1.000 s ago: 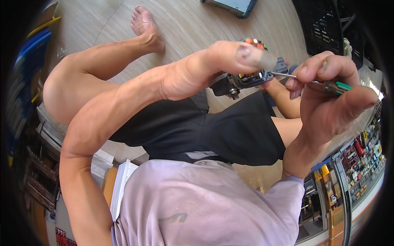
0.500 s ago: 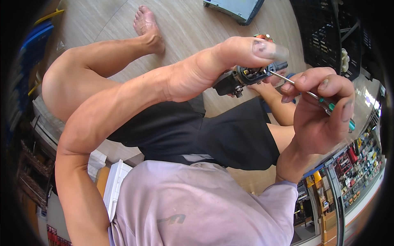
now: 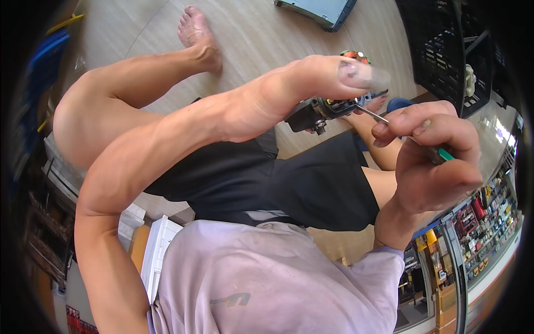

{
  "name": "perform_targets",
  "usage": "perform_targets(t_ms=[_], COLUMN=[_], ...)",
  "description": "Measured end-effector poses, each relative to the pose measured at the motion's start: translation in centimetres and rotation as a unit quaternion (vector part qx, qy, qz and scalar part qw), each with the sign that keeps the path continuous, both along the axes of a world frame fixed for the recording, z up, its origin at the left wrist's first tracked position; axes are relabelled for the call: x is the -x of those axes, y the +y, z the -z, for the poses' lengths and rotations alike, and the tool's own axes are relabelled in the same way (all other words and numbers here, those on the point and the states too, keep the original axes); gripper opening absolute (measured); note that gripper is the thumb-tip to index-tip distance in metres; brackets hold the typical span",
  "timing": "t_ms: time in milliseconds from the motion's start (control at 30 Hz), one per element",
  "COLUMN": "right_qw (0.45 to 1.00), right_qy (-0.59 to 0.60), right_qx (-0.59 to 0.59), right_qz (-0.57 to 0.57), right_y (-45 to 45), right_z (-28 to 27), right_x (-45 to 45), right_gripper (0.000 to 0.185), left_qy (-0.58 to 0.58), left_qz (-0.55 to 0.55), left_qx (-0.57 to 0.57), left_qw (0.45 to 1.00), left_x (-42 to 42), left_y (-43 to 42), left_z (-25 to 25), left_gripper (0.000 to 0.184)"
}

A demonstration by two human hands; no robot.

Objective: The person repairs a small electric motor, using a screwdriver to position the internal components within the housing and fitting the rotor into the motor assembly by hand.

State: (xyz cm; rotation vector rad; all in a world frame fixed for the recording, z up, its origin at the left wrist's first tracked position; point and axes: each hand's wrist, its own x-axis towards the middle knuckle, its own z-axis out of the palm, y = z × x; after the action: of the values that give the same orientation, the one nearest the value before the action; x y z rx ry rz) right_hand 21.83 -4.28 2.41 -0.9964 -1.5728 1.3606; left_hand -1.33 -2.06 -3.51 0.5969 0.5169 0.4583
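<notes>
My left hand (image 3: pixel 300 83) is wrapped around a black device (image 3: pixel 305 116) with its inner parts exposed, including small metal and coloured pieces. Its large thumb, near the camera, covers much of the device. Closed around a screwdriver (image 3: pixel 371 114) with a thin metal shaft and green handle is my right hand (image 3: pixel 436 150). The shaft points left, and its tip meets the exposed part of the device, though the exact contact spot is too small to make out. Most of the handle is hidden in the fingers.
A grey box-shaped case (image 3: pixel 320 10) stands on the floor (image 3: pixel 245 28) ahead. Black perforated crates (image 3: pixel 445 50) rise at the upper right. Shelves packed with small goods (image 3: pixel 484 228) line the lower right. A white plastic object (image 3: pixel 158 250) is beside my torso.
The screwdriver tip has shifted slightly left and down with the device. My right hand's fingers have changed position around the handle, and less of the green handle shows.
</notes>
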Motion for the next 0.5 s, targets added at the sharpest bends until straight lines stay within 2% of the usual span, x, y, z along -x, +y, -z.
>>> perform_targets(t_ms=[200, 367, 500], right_qw=[0.999, 0.994, 0.992], right_qy=[-0.022, -0.108, -0.122], right_qx=[-0.027, -0.011, 0.010], right_qz=[-0.033, -0.025, 0.007], right_y=[0.49, 0.57, 0.43], right_z=[0.17, -0.46, -0.60], right_x=[-0.01, 0.33, 0.88], right_gripper=[0.070, 0.064, 0.062], left_qy=[0.016, 0.019, 0.022], left_qz=[0.025, 0.028, 0.030], left_qx=[0.011, 0.018, 0.026], left_qw=[1.000, 0.999, 0.999], left_x=[0.09, 0.16, 0.26], left_y=[0.11, 0.17, 0.25], left_z=[-0.06, -0.17, -0.07], left_gripper=[0.083, 0.087, 0.080])
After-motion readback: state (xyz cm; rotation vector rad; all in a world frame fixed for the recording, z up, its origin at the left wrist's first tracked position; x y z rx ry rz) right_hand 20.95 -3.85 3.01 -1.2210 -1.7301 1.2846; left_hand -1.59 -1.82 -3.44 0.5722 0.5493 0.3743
